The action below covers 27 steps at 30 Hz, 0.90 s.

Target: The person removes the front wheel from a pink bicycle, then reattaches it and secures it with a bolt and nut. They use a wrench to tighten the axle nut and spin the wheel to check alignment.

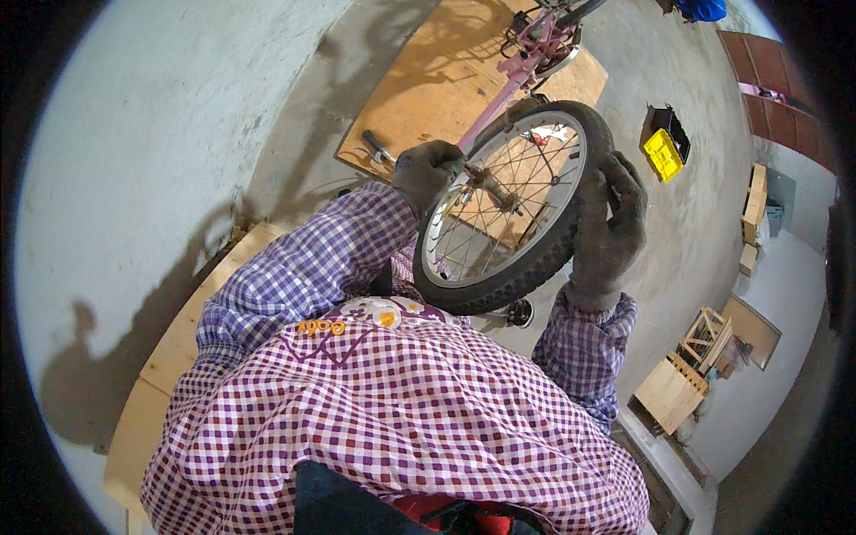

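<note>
A bicycle wheel, with a black knobbly tyre, silver rim and thin spokes, is held tilted in front of my chest. My left hand, in a dark grey work glove, has its fingers closed on the wheel's left side, close to the hub. On the opposite side my gloved right hand curls round the tyre, thumb and fingers partly bent. Just beyond the wheel lies a pink bicycle frame; whether the two touch is hidden.
Beneath the frame a wooden board covers part of the concrete floor. A dark-handled tool rests near its left corner. To the right sits a yellow and black toolbox. Wooden crates stand farther right; a pale wall rises at left.
</note>
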Motion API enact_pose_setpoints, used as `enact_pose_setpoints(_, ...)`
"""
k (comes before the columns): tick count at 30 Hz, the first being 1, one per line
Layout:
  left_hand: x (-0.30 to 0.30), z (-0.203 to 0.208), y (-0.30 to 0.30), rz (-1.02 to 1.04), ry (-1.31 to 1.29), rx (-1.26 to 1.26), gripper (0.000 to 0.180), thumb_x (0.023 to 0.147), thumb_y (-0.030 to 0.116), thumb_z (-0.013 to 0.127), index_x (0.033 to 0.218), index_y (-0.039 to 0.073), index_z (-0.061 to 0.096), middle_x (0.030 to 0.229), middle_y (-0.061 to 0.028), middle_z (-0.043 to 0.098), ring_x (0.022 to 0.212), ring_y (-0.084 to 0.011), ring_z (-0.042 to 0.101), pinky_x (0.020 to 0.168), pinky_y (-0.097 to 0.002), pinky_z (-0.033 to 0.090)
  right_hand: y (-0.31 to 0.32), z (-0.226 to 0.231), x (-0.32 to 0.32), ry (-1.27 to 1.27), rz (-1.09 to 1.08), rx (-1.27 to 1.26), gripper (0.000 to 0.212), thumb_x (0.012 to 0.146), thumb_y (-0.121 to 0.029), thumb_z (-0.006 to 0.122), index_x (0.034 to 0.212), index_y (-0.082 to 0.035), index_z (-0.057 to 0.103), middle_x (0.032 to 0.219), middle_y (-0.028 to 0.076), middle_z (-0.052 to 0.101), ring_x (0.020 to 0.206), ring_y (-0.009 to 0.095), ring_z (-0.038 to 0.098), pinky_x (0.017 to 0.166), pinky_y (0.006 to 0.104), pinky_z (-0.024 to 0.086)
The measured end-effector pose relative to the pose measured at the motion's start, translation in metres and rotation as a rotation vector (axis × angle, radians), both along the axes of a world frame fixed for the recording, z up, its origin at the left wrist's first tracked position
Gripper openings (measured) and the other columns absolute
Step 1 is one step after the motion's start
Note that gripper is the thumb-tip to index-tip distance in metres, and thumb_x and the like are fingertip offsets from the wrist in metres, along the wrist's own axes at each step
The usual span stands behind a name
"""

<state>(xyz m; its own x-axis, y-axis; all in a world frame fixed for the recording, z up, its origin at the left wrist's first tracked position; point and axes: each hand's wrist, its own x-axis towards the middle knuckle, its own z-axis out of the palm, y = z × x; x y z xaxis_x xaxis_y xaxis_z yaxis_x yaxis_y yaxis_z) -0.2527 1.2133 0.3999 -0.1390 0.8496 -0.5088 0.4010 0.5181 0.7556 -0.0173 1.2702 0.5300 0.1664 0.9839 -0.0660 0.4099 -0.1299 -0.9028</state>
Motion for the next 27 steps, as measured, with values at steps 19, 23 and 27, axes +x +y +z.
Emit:
enact_pose_setpoints(19, 0.013, -0.011, 0.001, 0.036, -0.122, -0.06, 0.02, 0.088, 0.005, 0.076, 0.107, 0.0, 0.074, 0.099, -0.011, 0.077, 0.09, -0.0155, 0.071, 0.08, -0.0309, 0.057, -0.001, 0.006, -0.007, 0.082, 0.011, 0.042, 0.036, 0.09, -0.006, 0.074, 0.124, -0.001, 0.064, 0.14, 0.017, 0.052, 0.122, 0.025, 0.059, 0.098, 0.0332, 0.051)
enact_pose_setpoints(23, 0.013, -0.007, 0.003, 0.005, -0.085, -0.054, 0.018, 0.088, 0.005, 0.076, 0.106, 0.0, 0.074, 0.098, -0.0116, 0.077, 0.088, -0.0153, 0.072, 0.078, -0.0311, 0.058, 0.0, 0.007, -0.008, 0.092, 0.016, 0.007, 0.036, 0.091, -0.006, 0.073, 0.125, -0.001, 0.063, 0.141, 0.017, 0.05, 0.122, 0.025, 0.059, 0.099, 0.0325, 0.051)
enact_pose_setpoints(27, 0.015, -0.003, 0.005, -0.001, -0.111, -0.093, 0.018, 0.088, 0.005, 0.075, 0.106, 0.0, 0.074, 0.096, -0.0113, 0.077, 0.087, -0.0154, 0.072, 0.077, -0.0315, 0.058, 0.0, 0.009, -0.006, 0.072, 0.016, -0.031, 0.036, 0.091, -0.006, 0.073, 0.126, 0.0, 0.063, 0.14, 0.017, 0.05, 0.122, 0.025, 0.059, 0.098, 0.0317, 0.051)
